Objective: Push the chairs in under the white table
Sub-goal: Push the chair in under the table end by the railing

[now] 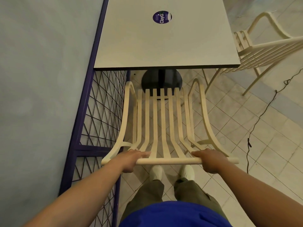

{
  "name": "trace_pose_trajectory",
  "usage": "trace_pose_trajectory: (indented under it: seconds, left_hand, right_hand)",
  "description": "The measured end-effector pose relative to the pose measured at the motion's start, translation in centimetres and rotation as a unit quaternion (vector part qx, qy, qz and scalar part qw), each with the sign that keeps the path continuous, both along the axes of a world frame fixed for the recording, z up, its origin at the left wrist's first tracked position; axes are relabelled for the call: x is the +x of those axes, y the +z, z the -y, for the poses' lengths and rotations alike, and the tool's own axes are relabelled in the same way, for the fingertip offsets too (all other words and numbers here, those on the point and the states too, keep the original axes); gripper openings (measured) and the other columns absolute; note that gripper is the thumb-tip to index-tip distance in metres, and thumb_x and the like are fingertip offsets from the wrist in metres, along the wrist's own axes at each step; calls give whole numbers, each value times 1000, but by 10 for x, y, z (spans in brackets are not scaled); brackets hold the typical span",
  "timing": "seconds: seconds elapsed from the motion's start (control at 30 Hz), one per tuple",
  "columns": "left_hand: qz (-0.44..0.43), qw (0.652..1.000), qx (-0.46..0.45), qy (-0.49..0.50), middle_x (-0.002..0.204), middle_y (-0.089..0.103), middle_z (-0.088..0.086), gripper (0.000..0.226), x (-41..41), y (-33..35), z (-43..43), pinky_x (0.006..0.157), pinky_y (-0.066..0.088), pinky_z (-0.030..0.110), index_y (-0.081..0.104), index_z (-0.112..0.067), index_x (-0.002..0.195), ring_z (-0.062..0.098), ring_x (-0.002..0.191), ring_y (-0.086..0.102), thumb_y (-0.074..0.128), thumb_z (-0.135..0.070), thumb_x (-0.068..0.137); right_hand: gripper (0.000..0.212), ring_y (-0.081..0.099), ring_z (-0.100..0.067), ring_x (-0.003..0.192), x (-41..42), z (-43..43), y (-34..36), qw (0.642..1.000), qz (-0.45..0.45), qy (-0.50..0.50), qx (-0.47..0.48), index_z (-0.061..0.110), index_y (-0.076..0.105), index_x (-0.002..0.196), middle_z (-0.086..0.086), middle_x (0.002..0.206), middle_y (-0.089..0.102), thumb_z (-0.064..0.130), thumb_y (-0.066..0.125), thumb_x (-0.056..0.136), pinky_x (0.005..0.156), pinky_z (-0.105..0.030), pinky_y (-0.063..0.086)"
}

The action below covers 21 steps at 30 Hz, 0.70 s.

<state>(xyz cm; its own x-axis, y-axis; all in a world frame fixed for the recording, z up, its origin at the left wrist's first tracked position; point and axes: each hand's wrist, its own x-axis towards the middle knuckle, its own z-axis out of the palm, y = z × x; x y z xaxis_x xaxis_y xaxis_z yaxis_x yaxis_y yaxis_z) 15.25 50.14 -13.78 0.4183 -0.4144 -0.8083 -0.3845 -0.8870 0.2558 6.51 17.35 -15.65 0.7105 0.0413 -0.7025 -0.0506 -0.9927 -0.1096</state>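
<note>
Material: cream slatted chair, bent strips running from its top rail down into the seat.
Left hand: the left hand is wrapped over the left part of the top rail, fingers lying forward on the slats.
Right hand: the right hand is wrapped over the right part of the same rail, fingers likewise forward.
Chair position: directly ahead of both hands; the front of the seat is close to the near edge of the white table and above the black round base, but most of the seat lies outside the table edge.
Deciding relation: the slats run straight away from the hands toward the table, and the rail lies crosswise between them, so an even forward push from both hands appears to suit.
Side clearance: a purple wire fence stands just beside the chair, on the left hand's side.
Second chair: another cream chair sits ahead and to the right of the right hand, at the table's right edge, angled and not fully under.
Progress: judged as near chair part-way, second chair not yet done.
</note>
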Motion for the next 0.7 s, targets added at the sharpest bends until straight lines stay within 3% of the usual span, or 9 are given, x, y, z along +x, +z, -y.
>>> trace_pose_trajectory:
  seconds: [0.13,0.27,0.47,0.7]
  left_hand:
    - [-5,999,19,35,146,47,-3,104,0,-1,-15,85,54,36,10,-70,143,20,112,57,61,-2,83]
    - [17,999,34,36,138,51,-1,99,-5,-5,-13,88,54,39,14,-64,147,19,107,57,60,0,87]
    - [9,998,48,29,132,51,1,95,-5,-9,-14,87,52,36,20,-62,148,18,103,55,56,3,89]
    - [27,998,53,12,128,52,-1,93,-3,-12,-18,94,50,46,22,-63,146,21,106,56,56,2,90]
  right_hand:
    - [70,55,-11,110,-4,13,-3,999,-21,-11,34,49,38,144,12,129,57,22,65,86,92,-31,47]
    - [77,53,-10,111,-5,25,-5,999,-14,6,39,52,33,145,18,131,54,17,64,85,91,-30,48]
    - [76,53,-13,109,-4,26,-17,998,-33,-7,54,49,35,146,9,133,54,12,66,87,95,-31,47]
    - [78,55,-14,102,-2,27,-21,998,-42,2,50,49,32,148,5,127,54,11,64,88,92,-32,50]
